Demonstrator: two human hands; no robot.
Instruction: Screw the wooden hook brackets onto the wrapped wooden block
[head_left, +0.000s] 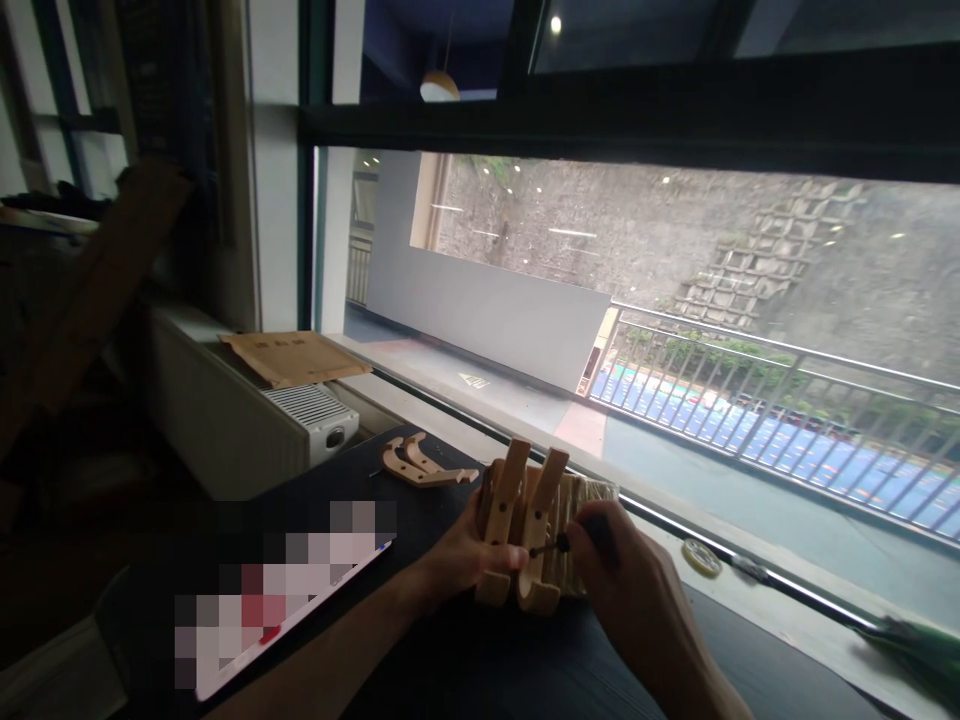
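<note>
Wooden hook pieces (537,510) held in left hand (472,552), thumb (511,557) across; right hand (616,562) curled round screwdriver (562,543).

With the wooden assembly (541,505) as the dial's centre, the counter (480,670) lies bare at 6 o'clock, leaving a way in between the forearms. The left hand (484,550) blocks 8 o'clock; the right hand (611,555) with its screwdriver (551,546) closes off 4. Loose curved pieces (420,474) stand in the way at 10, and the window ledge (750,604), bearing a tape roll (702,558), bounds the right side from 1 to 4.
</note>
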